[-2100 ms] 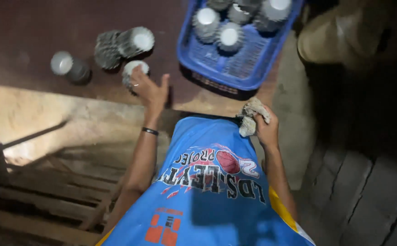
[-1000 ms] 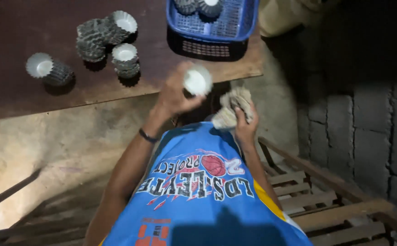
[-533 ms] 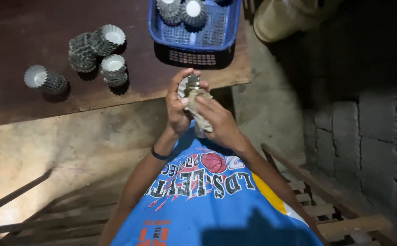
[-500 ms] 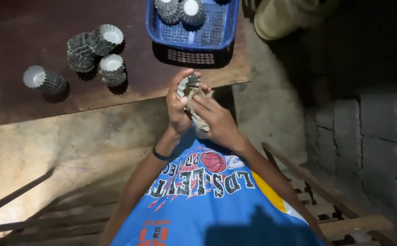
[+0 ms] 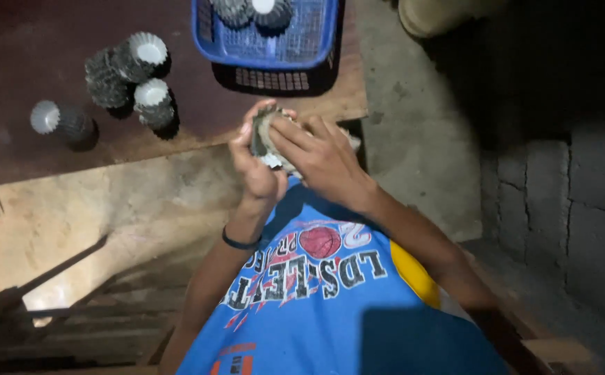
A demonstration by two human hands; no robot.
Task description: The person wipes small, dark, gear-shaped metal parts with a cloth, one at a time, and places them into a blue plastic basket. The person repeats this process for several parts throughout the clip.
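Since a second ago our left hand [image 5: 257,170] brought the fluted mould [image 5: 264,135] in; right hand [image 5: 320,156] presses a cloth [image 5: 347,142] inside, both gripping.

The fluted mould [image 5: 264,132] held in the left hand [image 5: 254,170] looks like dull grey metal with a ridged wall. The rag [image 5: 347,142] under the right hand [image 5: 320,156] is pale, crumpled cloth. The basket [image 5: 268,42] is glossy blue perforated plastic. The tabletop [image 5: 31,62] is matt brown wood. The block wall [image 5: 566,201] is rough grey masonry.
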